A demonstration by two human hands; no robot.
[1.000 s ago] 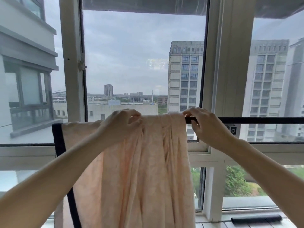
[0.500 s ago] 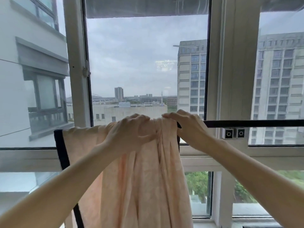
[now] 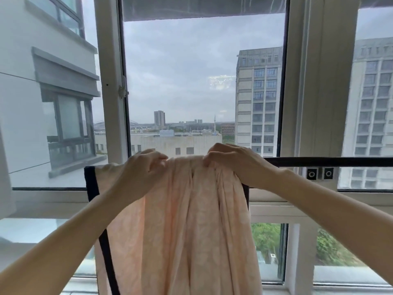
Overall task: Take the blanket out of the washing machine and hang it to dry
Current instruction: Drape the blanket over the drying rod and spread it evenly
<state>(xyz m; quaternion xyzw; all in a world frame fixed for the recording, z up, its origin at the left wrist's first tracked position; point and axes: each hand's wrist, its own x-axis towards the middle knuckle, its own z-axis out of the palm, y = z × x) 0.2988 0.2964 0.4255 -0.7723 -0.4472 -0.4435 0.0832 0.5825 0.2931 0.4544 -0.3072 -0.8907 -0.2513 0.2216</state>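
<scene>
A pale peach blanket (image 3: 187, 226) with a dark navy border hangs in bunched folds over a black horizontal rail (image 3: 331, 162) in front of the window. My left hand (image 3: 140, 167) grips the blanket's top fold on the rail, left of centre. At the right end of the bunched fabric, my right hand (image 3: 231, 160) pinches the top fold with curled fingers. The rail runs bare to the right of my right hand. Where the blanket covers it, the rail is hidden.
White window frames (image 3: 304, 103) stand directly behind the rail, with a latch (image 3: 122, 92) on the left mullion. Two small square fittings (image 3: 320, 173) sit under the rail on the right. Outside are buildings and trees far below.
My right hand moved left from the bare rail onto the blanket's right top edge and now pinches the fabric. My left hand stays gripping the fold. The view tilted up slightly.
</scene>
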